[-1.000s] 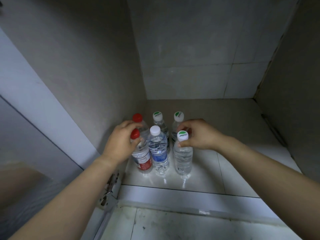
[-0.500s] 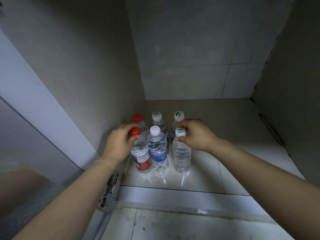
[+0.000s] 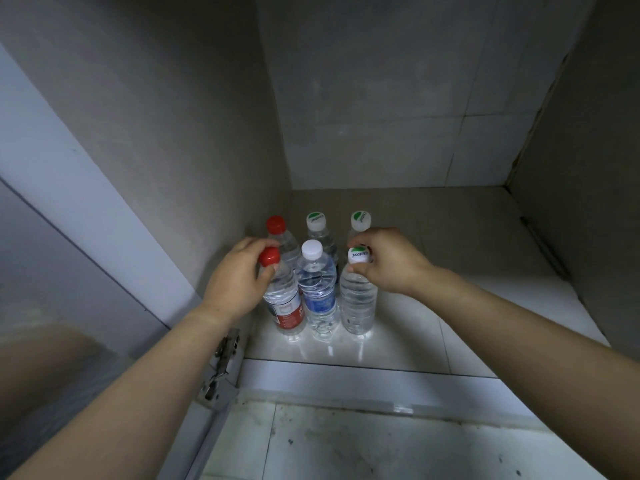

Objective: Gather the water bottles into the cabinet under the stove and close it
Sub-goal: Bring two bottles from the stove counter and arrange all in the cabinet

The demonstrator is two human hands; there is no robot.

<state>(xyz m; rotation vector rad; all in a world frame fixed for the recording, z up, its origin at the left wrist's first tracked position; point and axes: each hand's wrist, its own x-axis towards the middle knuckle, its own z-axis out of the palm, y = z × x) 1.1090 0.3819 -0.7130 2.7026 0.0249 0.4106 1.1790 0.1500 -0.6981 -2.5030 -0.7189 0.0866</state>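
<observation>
Both front bottles have edged back toward the rear bottles [image 3: 317, 230], mid-frame in the cabinet [image 3: 450, 237]. Left hand [image 3: 239, 275] curls round the red-cap bottle [image 3: 284, 303] at its neck. Right hand [image 3: 388, 261] pinches the green-cap bottle [image 3: 358, 299] at its cap.

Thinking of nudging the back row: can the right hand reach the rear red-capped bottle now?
Probably not. The right hand pinches the front right bottle, and the rear red-capped bottle stands in the left corner, behind the front red-capped bottle that the left hand grips. The left hand is nearer.
</observation>
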